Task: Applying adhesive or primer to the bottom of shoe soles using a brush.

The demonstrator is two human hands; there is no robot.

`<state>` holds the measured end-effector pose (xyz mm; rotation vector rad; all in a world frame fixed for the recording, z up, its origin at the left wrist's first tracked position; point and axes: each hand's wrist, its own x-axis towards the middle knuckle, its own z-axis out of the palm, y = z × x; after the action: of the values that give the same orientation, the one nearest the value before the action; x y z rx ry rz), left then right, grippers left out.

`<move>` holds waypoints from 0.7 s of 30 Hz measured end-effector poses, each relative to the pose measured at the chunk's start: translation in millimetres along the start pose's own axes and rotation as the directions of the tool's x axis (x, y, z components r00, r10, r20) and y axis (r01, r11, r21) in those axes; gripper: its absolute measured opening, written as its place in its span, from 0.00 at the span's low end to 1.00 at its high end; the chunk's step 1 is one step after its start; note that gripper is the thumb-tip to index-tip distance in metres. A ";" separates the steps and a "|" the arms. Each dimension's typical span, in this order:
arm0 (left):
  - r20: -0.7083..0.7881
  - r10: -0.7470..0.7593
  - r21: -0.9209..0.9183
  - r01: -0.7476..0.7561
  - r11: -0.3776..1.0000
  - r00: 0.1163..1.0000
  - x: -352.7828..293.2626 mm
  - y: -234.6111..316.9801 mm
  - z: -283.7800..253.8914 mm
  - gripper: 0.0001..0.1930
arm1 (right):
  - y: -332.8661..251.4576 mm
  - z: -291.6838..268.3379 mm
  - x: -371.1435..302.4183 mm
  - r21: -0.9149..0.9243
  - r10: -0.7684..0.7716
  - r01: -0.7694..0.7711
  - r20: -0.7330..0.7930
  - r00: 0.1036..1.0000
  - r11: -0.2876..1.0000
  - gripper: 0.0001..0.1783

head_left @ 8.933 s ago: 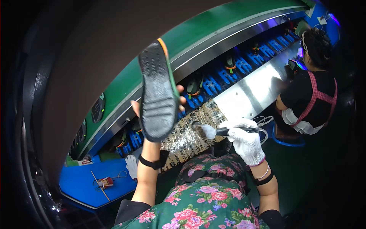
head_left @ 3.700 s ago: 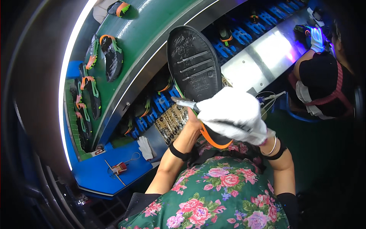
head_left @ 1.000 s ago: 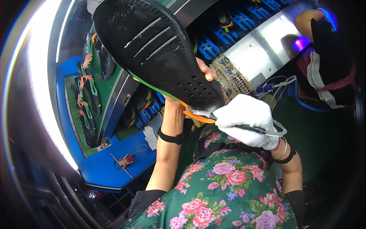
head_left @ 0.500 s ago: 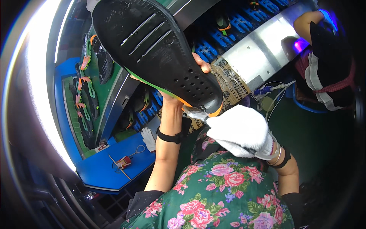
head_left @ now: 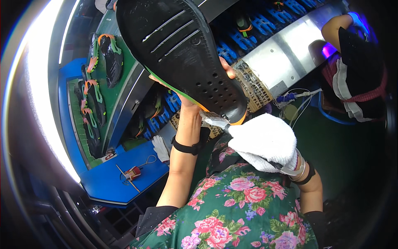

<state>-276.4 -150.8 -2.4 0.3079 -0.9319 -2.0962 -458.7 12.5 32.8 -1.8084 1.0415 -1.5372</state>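
A large black shoe bottom with three slots at the front and many small round holes toward the heel faces up at me. Green and orange edging shows along its side. My left hand grips it from beneath, with fingertips showing past the far edge. In a white knitted glove, my right hand is closed around the dark handle of a flat brush. The pale, clumped head of the brush lies at the orange heel edge; whether it touches is hard to tell. The glove hides most of the handle.
On a green belt at left lie several black shoes with orange and green straps. A blue side table bears a red-and-white object with a stick. A white glove lies beside it. Another person's arm is at far right.
The shoe bottom has shifted a little to the right and slightly down, with my left hand. The brush has moved slightly right with my right hand, staying by the heel.
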 end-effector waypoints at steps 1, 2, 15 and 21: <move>0.020 0.000 -0.002 0.000 1.000 1.000 1.0 0.0 0.5 0.45 | 0.8 2.8 0.4 0.013 0.008 -0.007 -0.023 1.000 1.000 0.18; 0.038 0.001 -0.004 -0.001 1.000 0.999 1.5 0.0 1.1 0.46 | 1.8 4.3 0.6 0.027 0.015 -0.014 -0.045 0.999 1.000 0.16; -0.010 -0.034 0.043 0.034 0.998 0.999 2.6 0.9 6.0 0.39 | 9.9 -6.8 -8.2 -0.001 0.148 -0.149 -0.070 0.986 0.989 0.14; -0.025 0.010 -0.033 -0.011 0.999 1.000 6.4 -1.9 16.1 0.36 | 12.6 -10.2 -11.3 0.208 0.260 -0.231 -0.126 0.957 0.951 0.11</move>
<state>-289.6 -146.6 8.0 0.3105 -0.8813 -2.0912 -471.9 15.7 18.4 -1.3923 1.1028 -1.5789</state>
